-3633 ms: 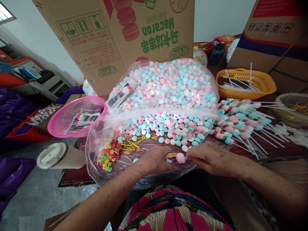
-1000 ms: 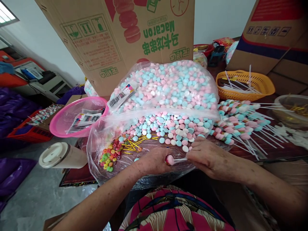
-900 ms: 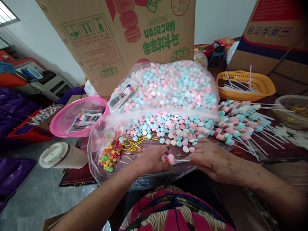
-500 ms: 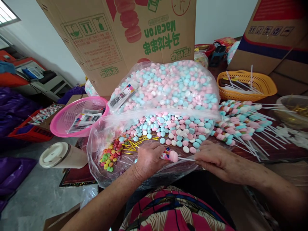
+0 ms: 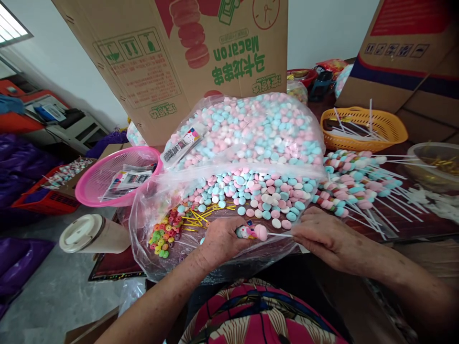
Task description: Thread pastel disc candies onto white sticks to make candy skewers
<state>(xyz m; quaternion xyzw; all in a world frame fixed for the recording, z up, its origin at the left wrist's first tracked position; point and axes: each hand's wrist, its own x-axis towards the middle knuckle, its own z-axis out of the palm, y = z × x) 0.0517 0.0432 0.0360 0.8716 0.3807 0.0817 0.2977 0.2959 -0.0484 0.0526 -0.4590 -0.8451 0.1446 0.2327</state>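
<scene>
Between my hands lies a candy skewer (image 5: 261, 232), pink at its end and partly inside a printed wrapper (image 5: 245, 231). My left hand (image 5: 224, 241) is closed around the wrapped part, hiding most of it. The fingers of my right hand (image 5: 319, 236) pinch the white stick (image 5: 279, 234) at its far end. Just beyond are loose pink, blue and white candies (image 5: 265, 198) spilling from a clear plastic bag (image 5: 229, 165). Gold twist ties (image 5: 196, 219) and colourful ring candies (image 5: 165, 236) lie left of my left hand.
Finished-looking candy skewers (image 5: 358, 179) are piled at the right, below a yellow basket (image 5: 387, 126) holding sticks. A pink basket (image 5: 88, 184) with printed wrappers and a lidded cup (image 5: 107, 234) stand at the left. A large cardboard box (image 5: 201, 81) rises behind the bag.
The wrapper and skewer have turned slightly in my hands, showing a different side of the print. Both hands keep their grip, and the view has shifted a little.
</scene>
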